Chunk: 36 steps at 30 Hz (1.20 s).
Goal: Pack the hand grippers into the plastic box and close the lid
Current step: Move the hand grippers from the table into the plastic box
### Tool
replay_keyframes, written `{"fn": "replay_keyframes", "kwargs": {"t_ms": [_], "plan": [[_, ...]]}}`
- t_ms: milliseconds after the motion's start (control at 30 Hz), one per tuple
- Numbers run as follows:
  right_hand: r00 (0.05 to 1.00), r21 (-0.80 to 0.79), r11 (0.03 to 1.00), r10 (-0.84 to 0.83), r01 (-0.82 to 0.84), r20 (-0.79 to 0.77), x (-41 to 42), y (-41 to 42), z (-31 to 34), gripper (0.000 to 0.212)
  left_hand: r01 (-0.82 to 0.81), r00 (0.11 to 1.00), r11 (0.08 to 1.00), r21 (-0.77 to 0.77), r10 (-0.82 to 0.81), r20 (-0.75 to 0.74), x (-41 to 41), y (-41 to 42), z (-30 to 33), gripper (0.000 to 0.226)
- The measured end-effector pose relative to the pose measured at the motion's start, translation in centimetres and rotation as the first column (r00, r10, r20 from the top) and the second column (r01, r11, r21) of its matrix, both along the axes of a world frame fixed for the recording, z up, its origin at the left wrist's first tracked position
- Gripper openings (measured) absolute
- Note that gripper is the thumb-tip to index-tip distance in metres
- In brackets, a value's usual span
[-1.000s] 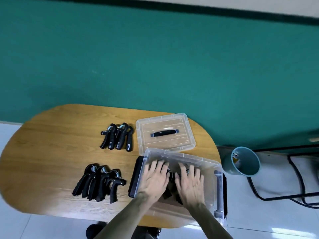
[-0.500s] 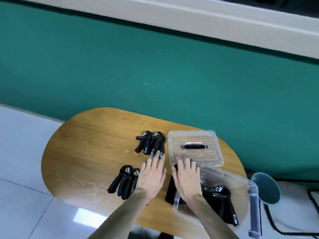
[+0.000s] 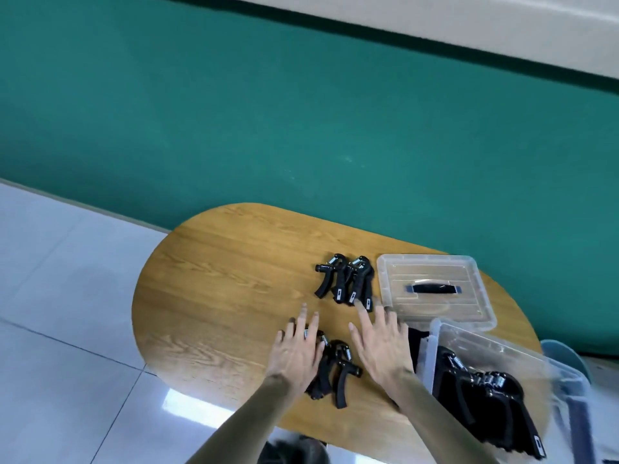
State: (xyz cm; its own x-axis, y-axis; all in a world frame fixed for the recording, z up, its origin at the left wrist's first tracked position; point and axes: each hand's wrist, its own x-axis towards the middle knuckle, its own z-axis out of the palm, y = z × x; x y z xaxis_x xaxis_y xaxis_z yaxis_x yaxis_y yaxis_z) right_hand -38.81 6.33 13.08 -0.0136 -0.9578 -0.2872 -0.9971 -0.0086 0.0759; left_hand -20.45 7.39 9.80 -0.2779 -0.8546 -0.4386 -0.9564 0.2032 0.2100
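Both spread, empty, the left hand [image 3: 294,354] and right hand [image 3: 382,349] are hovering over the near grippers [image 3: 335,370], which are looking rigid and best gripped by their handles

Both hands out of plastic box [image 3: 495,349] vs 1 s ago, when I saw them pressed on grippers inside. Left hand [image 3: 296,354] now spread over near gripper pile [image 3: 331,370]; right hand [image 3: 382,346] flat, fingers splayed, betw. piles, nothing gripped. View swung left.
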Motion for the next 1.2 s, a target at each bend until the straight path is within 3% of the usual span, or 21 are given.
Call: {"fn": "replay_keyframes", "kwargs": {"t_ms": [267, 500, 900, 1200], "plan": [[1.000, 0.047, 0.999, 0.015, -0.016, 0.006, 1.4, -2.8, -5.1, 0.059, 0.067, 0.992, 0.988, 0.137, -0.081, 0.098, 1.2, -0.6, -4.7, 0.065], [0.999, 0.074, 0.996, 0.053, -0.052, -0.011, 2.2, -7.1, -10.6, 0.061, -0.006, 0.999, 0.981, 0.194, -0.003, 0.044, 1.7, 0.0, -11.0, 0.067], [1.000, -0.011, 0.999, 0.030, -0.030, -0.006, 5.0, -14.5, -18.1, 0.068, -0.143, 0.971, 0.988, 0.060, 0.152, -0.185, 0.8, 2.2, -17.0, 0.072], [0.983, 0.007, 0.983, -0.183, 0.183, 0.031, 8.0, -16.3, -20.6, 0.074, -0.123, 0.977, 0.984, -0.131, 0.097, -0.191, 1.6, 1.8, -17.8, 0.094]]}}
